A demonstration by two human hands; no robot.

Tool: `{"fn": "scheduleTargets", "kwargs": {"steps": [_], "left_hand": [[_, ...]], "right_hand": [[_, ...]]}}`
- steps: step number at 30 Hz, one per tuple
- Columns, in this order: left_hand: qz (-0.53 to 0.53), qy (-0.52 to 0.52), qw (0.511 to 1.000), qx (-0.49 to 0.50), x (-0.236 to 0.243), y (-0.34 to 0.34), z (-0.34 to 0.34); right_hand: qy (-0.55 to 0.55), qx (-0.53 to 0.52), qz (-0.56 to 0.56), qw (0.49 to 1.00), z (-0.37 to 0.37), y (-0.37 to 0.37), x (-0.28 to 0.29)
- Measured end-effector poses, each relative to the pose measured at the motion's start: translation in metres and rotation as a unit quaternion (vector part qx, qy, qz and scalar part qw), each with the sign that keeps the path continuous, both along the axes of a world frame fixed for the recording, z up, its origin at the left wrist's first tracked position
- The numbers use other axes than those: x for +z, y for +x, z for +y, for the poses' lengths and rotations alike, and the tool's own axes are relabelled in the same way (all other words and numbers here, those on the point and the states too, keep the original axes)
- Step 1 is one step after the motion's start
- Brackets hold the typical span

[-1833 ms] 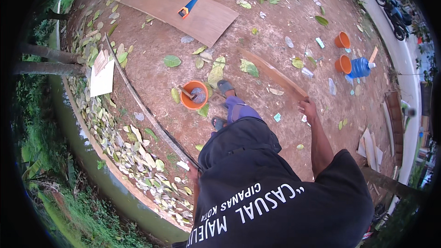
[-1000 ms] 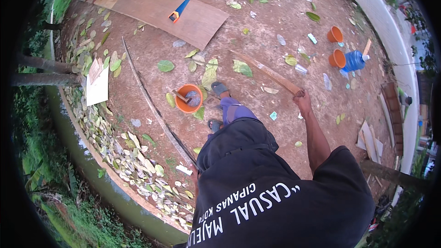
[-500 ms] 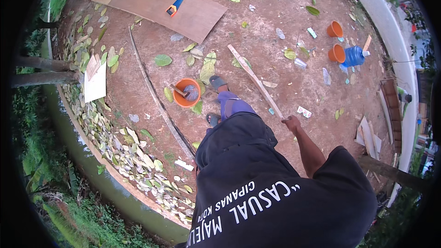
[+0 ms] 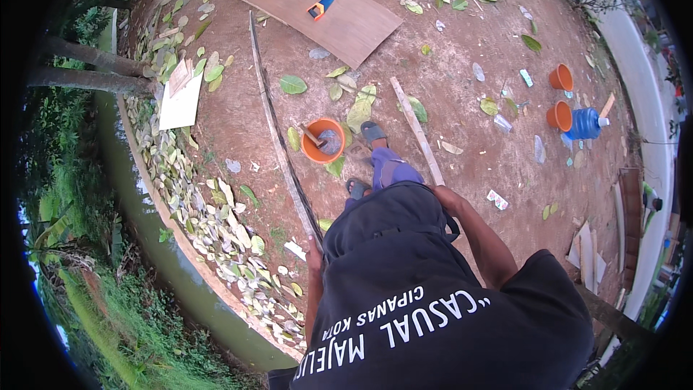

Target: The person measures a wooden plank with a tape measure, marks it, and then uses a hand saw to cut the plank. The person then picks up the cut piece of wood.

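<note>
A long, thin, dark-edged wooden strip (image 4: 276,126) slants toward me on the left. Its near end meets my left hand (image 4: 315,254), whose fingers are closed around it, partly hidden by my shirt. On the right, my right hand (image 4: 449,201) is closed at the near end of a paler wooden strip (image 4: 417,130), close against my body. Between the two strips stands an orange bucket (image 4: 312,152) with grey wet-looking material inside. A wooden-handled tool (image 4: 313,137) leans in that bucket, its head partly sunk.
A blue handsaw (image 4: 330,1) lies on a brown plywood sheet (image 4: 368,32). Two orange buckets (image 4: 560,77) and a blue water jug (image 4: 583,124) are at right. A pale board (image 4: 180,105) lies left, near leaves and a water channel (image 4: 155,235). Tree trunks (image 4: 90,81) stand beyond.
My right hand has drawn in toward my body with the pale strip. My left hand has come into sight at the dark strip's near end. The view has shifted, moving the scene rightward.
</note>
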State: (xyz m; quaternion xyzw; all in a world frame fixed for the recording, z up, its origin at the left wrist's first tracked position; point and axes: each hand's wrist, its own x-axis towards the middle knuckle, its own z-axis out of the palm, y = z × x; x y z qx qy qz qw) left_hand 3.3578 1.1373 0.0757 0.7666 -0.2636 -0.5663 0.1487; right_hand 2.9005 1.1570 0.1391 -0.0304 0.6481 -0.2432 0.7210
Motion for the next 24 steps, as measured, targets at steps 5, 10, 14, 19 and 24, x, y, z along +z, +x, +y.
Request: {"fn": "scheduleTargets", "kwargs": {"steps": [5, 10, 14, 19, 24], "left_hand": [[0.027, 0.041, 0.998, 0.041, 0.014, -0.006, -0.013], [0.13, 0.01, 0.987, 0.093, 0.014, -0.01, -0.011], [0.212, -0.008, 0.973, 0.092, 0.023, -0.013, -0.009], [0.212, -0.002, 0.973, 0.094, 0.046, -0.015, -0.014], [0.182, 0.021, 0.977, 0.104, 0.058, -0.006, -0.026]], "right_hand": [[-0.011, 0.15, 0.19, 0.97, -0.015, -0.022, -0.003], [-0.084, 0.172, 0.231, 0.954, -0.02, -0.03, -0.015], [-0.093, 0.197, 0.223, 0.95, -0.022, -0.03, -0.02], [-0.099, 0.302, 0.367, 0.874, -0.028, -0.028, -0.015], [-0.151, 0.323, 0.418, 0.835, -0.037, -0.026, 0.0]]}}
